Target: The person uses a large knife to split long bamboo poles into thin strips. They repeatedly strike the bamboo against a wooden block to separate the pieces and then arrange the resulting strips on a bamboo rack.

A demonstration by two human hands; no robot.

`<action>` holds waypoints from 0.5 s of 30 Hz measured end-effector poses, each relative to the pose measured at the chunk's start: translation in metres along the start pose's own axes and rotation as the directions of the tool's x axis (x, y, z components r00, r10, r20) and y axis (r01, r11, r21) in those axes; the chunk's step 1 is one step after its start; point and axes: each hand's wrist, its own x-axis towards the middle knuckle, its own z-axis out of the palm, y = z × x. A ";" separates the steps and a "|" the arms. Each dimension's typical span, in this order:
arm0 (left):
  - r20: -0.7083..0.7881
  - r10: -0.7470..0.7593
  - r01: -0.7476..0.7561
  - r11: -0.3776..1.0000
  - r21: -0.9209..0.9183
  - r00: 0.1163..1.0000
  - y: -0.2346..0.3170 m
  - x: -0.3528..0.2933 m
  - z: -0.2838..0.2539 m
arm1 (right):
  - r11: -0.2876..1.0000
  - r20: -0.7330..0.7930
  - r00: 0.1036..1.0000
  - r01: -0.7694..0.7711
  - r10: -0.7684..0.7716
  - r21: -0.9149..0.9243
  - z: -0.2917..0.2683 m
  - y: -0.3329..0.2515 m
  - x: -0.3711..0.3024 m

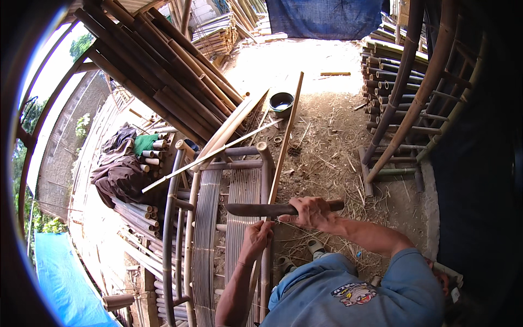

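Note:
My right hand (311, 212) is closed around the handle of a machete (256, 210), its dark blade pointing left across the bamboo bench (265, 163). Just below the blade, my left hand (257, 237) is closed with its fingertips pinched together by the bench's right rail. What sits between those fingers is too small to make out. A long split bamboo strip (287, 129) runs away from near my hands, alongside the rail. The bench bears two panels of thin slats (207, 240). Another pale strip (210, 156) lies slanting across its far end.
A black bucket (281, 102) stands beyond the bench. Dark bamboo poles (163, 71) lean at the far left, near a brown cloth (121, 177) on stacked poles. At right stand a bamboo frame (414, 109) and a pole stack (389, 73). Shavings (327, 163) litter the ground.

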 end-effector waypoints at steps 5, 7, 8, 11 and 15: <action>-0.139 0.099 -0.060 0.964 0.260 0.985 -0.005 -0.021 0.012 | 0.988 0.051 0.987 -0.153 0.153 -0.015 0.011 0.019 0.006; -0.137 0.083 -0.046 0.967 0.252 0.987 -0.004 -0.039 0.014 | 0.969 0.030 0.969 -0.244 0.245 -0.024 0.010 0.043 0.015; -0.139 0.077 -0.041 0.968 0.246 0.987 -0.007 -0.049 0.014 | 0.956 0.031 0.956 -0.290 0.291 -0.040 0.009 0.057 0.018; -0.120 0.056 -0.020 0.959 0.282 0.991 -0.033 -0.088 0.011 | 0.861 0.081 0.858 -0.509 0.508 0.000 -0.012 0.103 0.028; -0.082 0.031 -0.002 0.945 0.326 0.996 -0.042 -0.130 -0.001 | 0.859 -0.001 0.860 -0.510 0.510 -0.038 -0.042 0.130 0.027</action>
